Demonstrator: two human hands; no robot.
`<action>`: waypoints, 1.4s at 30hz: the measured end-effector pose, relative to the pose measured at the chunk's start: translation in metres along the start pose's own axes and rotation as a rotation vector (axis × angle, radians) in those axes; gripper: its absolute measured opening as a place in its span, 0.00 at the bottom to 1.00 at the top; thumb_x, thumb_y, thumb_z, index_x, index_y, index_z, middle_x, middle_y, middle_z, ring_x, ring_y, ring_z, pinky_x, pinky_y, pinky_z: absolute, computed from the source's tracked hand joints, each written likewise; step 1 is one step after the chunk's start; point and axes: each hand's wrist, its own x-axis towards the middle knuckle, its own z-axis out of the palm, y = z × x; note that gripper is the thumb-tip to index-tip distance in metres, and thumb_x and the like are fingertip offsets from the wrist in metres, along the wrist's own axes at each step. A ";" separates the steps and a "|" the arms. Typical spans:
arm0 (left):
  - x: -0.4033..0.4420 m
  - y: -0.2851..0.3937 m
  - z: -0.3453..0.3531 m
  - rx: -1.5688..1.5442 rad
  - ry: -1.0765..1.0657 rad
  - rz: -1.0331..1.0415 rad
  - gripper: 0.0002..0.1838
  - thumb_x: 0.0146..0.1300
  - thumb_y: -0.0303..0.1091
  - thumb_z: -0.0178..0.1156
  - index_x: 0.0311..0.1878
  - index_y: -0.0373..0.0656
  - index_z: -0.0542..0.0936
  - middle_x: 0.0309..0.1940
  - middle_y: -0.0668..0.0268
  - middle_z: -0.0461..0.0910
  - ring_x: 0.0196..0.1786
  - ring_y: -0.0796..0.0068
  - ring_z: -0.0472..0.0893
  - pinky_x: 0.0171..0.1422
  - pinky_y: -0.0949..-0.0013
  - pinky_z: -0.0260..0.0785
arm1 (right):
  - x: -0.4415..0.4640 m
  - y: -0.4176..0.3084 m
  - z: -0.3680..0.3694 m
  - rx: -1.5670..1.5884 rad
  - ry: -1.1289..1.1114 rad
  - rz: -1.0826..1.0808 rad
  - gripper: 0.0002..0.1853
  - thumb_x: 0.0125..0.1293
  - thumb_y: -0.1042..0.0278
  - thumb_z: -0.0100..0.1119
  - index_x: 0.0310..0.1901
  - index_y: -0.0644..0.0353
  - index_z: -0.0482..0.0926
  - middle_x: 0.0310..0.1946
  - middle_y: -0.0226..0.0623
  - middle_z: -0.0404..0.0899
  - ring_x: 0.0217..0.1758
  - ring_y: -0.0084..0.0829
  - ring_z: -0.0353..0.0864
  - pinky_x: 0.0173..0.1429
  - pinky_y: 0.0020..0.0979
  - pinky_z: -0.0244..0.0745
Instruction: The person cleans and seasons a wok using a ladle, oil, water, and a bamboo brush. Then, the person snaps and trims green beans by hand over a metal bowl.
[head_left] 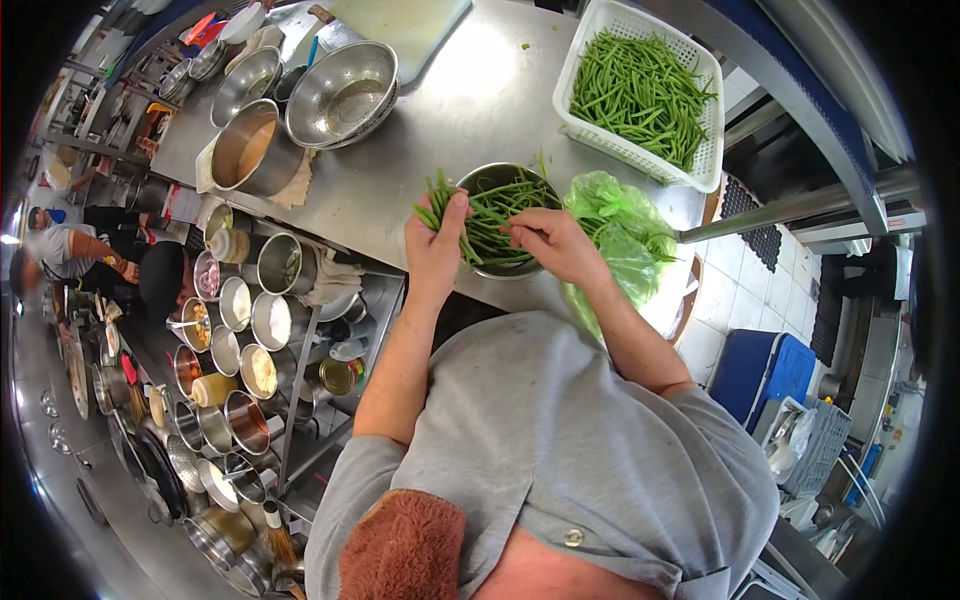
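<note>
My left hand (437, 238) is closed around a small bunch of green beans (437, 200), their ends sticking out past the thumb. It is over the left rim of a round steel bowl (487, 172), which holds more green beans (515, 200). Above the bowl's right side, my right hand (562, 245) pinches with thumb and forefinger at the end of a green bean; the fingertips partly hide it. Right beside the bowl lies a translucent green plastic bag (625, 225) with green beans showing in and around it.
A white perforated basket (705, 130) full of green beans stands at the back right of the steel table (440, 130). Metal bowls (343, 95), a pot (250, 145) and a white cutting board (410, 25) are at the back left. Several food containers (272, 320) line the left; people stand beyond.
</note>
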 end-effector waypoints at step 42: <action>0.003 0.014 0.009 0.745 -0.365 0.388 0.09 0.61 0.27 0.63 0.43 0.35 0.82 0.35 0.52 0.83 0.35 0.63 0.83 0.42 0.67 0.73 | -0.001 -0.040 -0.020 -0.188 0.217 -0.132 0.07 0.61 0.79 0.61 0.41 0.63 0.79 0.32 0.40 0.82 0.33 0.32 0.83 0.36 0.29 0.77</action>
